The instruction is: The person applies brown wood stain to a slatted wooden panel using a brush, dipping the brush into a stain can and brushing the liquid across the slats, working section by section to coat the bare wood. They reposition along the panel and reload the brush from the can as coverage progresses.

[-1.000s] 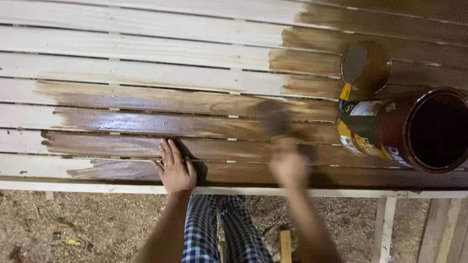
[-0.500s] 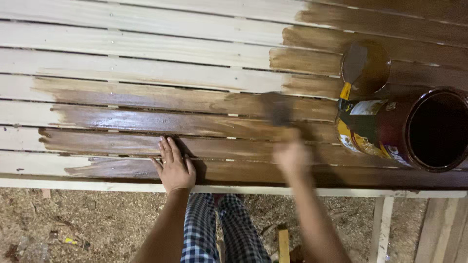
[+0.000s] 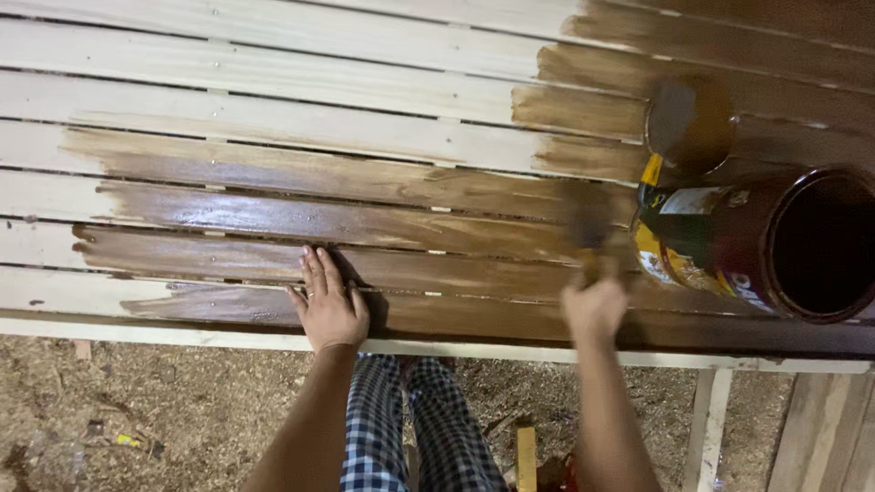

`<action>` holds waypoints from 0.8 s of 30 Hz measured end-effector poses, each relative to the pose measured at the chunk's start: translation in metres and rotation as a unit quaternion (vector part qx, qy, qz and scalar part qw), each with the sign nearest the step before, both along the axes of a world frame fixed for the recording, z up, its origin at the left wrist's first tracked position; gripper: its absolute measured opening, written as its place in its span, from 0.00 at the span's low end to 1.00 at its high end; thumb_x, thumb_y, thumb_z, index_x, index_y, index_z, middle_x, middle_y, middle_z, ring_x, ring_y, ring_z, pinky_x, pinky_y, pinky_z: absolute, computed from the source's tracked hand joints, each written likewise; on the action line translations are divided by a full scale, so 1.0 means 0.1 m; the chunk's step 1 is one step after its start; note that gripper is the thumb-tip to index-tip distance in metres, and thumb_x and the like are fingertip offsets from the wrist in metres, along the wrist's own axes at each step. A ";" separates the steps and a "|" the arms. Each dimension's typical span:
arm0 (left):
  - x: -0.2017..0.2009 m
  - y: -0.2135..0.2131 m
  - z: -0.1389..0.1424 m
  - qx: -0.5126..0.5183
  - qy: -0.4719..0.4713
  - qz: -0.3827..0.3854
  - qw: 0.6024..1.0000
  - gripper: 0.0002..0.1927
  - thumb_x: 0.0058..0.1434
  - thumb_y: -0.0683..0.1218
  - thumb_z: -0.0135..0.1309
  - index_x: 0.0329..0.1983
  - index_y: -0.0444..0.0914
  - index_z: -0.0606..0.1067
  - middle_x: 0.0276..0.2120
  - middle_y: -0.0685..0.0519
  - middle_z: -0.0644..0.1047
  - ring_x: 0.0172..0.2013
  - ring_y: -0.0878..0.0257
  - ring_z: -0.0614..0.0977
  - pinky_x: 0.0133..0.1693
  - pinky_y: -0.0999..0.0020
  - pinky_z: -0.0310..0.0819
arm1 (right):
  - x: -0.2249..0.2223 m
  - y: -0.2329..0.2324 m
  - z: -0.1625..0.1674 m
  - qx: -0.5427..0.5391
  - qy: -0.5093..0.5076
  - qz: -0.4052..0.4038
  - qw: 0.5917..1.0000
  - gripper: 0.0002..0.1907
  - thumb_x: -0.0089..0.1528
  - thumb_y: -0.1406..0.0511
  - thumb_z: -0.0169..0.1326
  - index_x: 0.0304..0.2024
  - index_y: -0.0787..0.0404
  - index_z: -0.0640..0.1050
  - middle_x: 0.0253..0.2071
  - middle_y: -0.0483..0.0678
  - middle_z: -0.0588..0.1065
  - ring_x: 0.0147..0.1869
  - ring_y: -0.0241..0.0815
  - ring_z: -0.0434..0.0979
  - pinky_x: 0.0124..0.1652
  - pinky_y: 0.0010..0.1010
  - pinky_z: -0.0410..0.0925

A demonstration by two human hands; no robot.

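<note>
- Head view: brush (image 3: 591, 228), blurred, lies on a stained slat just left of the can (image 3: 756, 241), gripped in the right hand (image 3: 594, 308).
- Left hand (image 3: 328, 305) open, pressed flat on the near slat.
- Slatted top (image 3: 273, 82): near slats and right end coated dark; far left slats bare, unstained.
- Lid (image 3: 688, 123) lies behind the can.
</note>
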State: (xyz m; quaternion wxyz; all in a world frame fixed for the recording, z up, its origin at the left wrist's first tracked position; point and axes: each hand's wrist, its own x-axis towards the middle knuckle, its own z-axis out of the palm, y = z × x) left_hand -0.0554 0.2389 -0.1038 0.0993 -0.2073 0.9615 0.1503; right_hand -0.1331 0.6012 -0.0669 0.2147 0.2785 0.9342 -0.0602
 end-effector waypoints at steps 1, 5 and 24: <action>0.00 0.00 0.00 0.005 0.007 0.000 1.000 0.41 0.64 0.53 0.41 0.78 0.36 0.46 0.78 0.44 0.45 0.76 0.50 0.46 0.70 0.37 0.34 | -0.04 0.02 0.01 -0.018 0.064 -0.028 0.997 0.19 0.66 0.55 0.49 0.39 0.65 0.80 0.20 0.45 0.74 0.18 0.31 0.71 0.14 0.24 0.64; 0.03 0.01 0.03 0.020 0.002 0.005 1.000 0.41 0.64 0.53 0.40 0.78 0.36 0.46 0.78 0.44 0.45 0.76 0.51 0.47 0.70 0.37 0.34 | 0.02 -0.52 0.02 -0.050 0.038 -0.035 0.997 0.24 0.76 0.53 0.46 0.39 0.65 0.80 0.22 0.47 0.77 0.19 0.35 0.74 0.18 0.25 0.65; 0.01 0.02 0.02 0.009 -0.005 0.004 1.000 0.41 0.64 0.53 0.40 0.78 0.38 0.46 0.78 0.45 0.45 0.76 0.52 0.46 0.70 0.38 0.34 | -0.25 -0.46 0.73 0.008 -0.077 -0.025 0.997 0.19 0.68 0.59 0.53 0.56 0.62 0.70 0.22 0.46 0.72 0.19 0.36 0.69 0.17 0.28 0.62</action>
